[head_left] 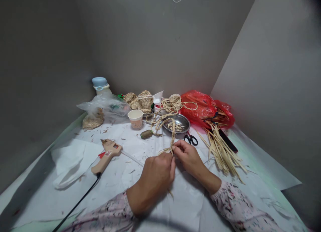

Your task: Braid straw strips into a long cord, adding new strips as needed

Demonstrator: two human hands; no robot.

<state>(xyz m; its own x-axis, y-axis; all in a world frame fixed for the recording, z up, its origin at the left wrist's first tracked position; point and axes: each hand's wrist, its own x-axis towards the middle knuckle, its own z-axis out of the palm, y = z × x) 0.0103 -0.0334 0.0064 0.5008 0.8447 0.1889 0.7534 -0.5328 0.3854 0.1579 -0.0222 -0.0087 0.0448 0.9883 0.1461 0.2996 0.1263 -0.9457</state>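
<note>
A straw braid (173,133) runs down from a loose tangle of finished plait at the steel bowl into my two hands. My left hand (158,171) is closed around the lower strands, its knuckles upward. Close beside it my right hand (187,156) pinches the braid's working end between thumb and fingers. Loose strand ends stick out to the left of the fingers and below the left hand. The steel bowl (187,124) behind the braid has straw scraps in it. Black-handled scissors (191,139) lie just beyond my right hand.
A glue gun (107,156) with a black cord lies at left beside white paper (72,161). A paper cup (135,120) and thread spool (146,134) stand farther back. Right are straw strands (224,151) and a red plastic bag (200,106); woven pieces (142,101) line the back.
</note>
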